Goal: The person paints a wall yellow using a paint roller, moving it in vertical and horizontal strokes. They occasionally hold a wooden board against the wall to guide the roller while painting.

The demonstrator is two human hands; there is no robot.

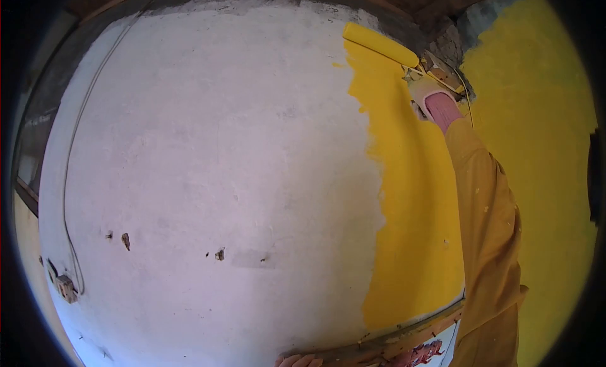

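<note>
High on the wall, my right hand [424, 92], in a pale glove below a tan sleeve, is closed around the handle of a paint roller. The roller's yellow sleeve [380, 45] lies tilted against the wall at the upper edge of a yellow painted strip [410, 177]. White wall [221, 146] spreads to the left of that strip. At the bottom edge only the fingertips of my left hand [299, 361] show, bare and close together by a wooden ledge [372, 347]; what they hold, if anything, is hidden.
A wooden block [442, 70] with a cable sits beside my right hand. Another yellow wall [536, 146] stands at right. A white cable [71, 140] runs down the left to a small box [65, 287]. Several small holes mark the white wall.
</note>
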